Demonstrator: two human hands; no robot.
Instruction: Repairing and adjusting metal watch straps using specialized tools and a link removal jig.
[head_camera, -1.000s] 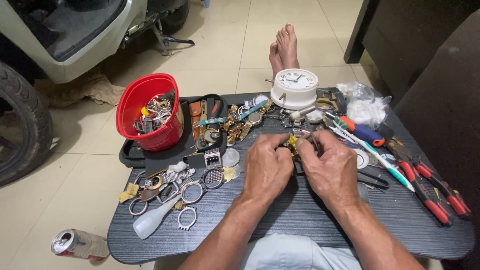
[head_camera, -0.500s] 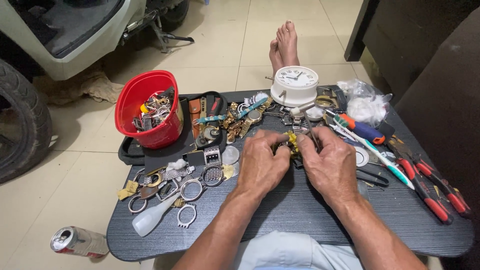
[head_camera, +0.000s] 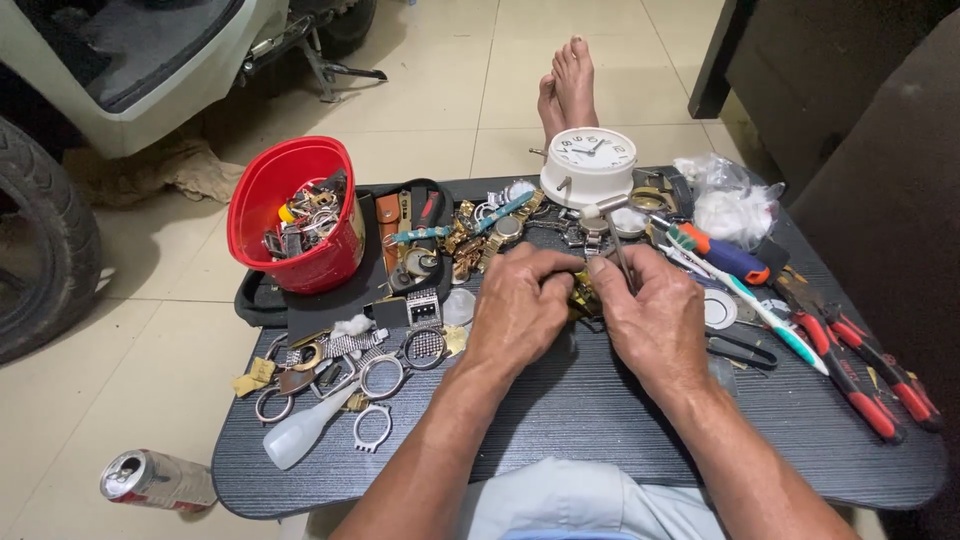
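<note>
left hand (head_camera: 520, 300) curled tight around a small gold watch piece (head_camera: 583, 297) at mid-table; right hand (head_camera: 655, 315) met it there, fingers pinched on a thin metal tool (head_camera: 619, 255). red tub (head_camera: 290, 215) at far left held a tangle of watch parts and straps. white alarm clock (head_camera: 590, 163) stood beyond the hands, loose rings (head_camera: 385, 375) lay left on the dark table (head_camera: 600, 440).

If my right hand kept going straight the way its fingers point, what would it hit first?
The right hand points up and slightly left across the table. It would likely meet the gold watch piece first, then the left hand; depth is hard to judge.
</note>
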